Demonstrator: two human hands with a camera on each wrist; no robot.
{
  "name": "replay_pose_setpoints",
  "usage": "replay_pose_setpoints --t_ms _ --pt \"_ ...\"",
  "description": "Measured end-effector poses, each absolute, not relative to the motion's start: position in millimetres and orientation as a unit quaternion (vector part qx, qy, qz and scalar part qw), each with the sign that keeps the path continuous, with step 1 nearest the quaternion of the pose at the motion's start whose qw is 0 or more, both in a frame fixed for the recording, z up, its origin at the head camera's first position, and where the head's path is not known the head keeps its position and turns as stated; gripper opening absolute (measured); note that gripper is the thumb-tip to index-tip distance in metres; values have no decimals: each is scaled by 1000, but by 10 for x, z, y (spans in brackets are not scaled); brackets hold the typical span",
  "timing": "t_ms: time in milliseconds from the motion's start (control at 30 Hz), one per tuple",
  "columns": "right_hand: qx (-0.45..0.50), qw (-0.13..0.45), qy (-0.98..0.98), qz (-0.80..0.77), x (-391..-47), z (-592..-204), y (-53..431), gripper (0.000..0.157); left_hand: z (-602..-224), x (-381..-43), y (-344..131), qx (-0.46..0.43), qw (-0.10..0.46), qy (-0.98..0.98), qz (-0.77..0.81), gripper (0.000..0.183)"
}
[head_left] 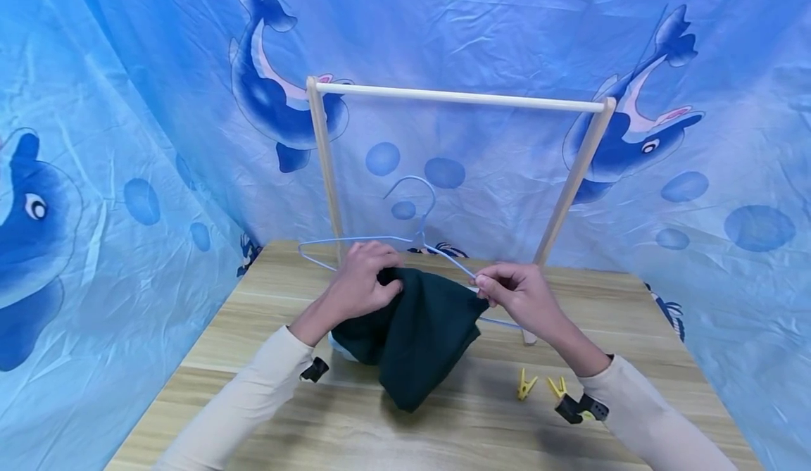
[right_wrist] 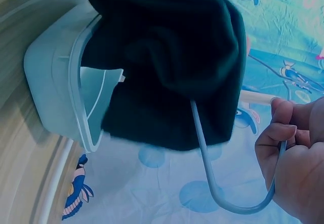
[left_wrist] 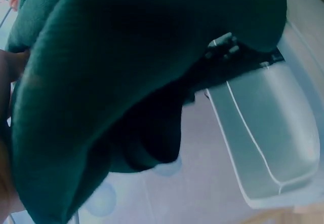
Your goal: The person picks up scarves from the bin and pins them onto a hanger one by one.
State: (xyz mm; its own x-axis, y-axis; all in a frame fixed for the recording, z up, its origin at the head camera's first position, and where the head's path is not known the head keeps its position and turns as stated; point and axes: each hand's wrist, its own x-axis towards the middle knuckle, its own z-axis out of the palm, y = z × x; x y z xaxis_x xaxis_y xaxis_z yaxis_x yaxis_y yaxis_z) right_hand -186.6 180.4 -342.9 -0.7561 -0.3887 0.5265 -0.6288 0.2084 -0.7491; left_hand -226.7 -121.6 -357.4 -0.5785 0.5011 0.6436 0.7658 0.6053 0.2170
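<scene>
A dark green cloth [head_left: 431, 330] hangs in loose folds between the two hands. My left hand [head_left: 367, 281] grips its upper left part, fingers curled over the top edge. With thumb and fingertips, my right hand [head_left: 516, 295] pinches the right shoulder of a light blue wire hanger [head_left: 355, 238], beside the cloth's right corner. The hanger's hook points up. In the right wrist view, the hanger's lower bar [right_wrist: 201, 143] goes in under the cloth, which hides part of it. Below the cloth stands a pale blue plastic bin [right_wrist: 50, 77], mostly covered in the head view.
A rack with a white top rod [head_left: 459, 96] and wooden legs stands behind the hands. Two yellow clothespins [head_left: 526, 384] lie on the wooden table [head_left: 253, 379] near the right wrist. A blue dolphin-print curtain [head_left: 507, 27] surrounds the table at the back and sides.
</scene>
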Motion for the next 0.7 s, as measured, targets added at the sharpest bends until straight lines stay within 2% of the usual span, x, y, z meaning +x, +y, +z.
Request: replay_pose_setpoints --t_ms 333,533,700 --pt "325 101 -760 553 -1852 -3466 1808 15 -3493 -2199 -1117 -299 307 -852 -301 5" --pt "335 97 -755 555 -1836 -3462 1785 14 -3447 -2163 -1059 -224 332 -857 -325 17" --pt "339 87 -754 557 -1824 -3468 1778 14 -3410 -2152 -1019 -198 347 -853 -336 18"
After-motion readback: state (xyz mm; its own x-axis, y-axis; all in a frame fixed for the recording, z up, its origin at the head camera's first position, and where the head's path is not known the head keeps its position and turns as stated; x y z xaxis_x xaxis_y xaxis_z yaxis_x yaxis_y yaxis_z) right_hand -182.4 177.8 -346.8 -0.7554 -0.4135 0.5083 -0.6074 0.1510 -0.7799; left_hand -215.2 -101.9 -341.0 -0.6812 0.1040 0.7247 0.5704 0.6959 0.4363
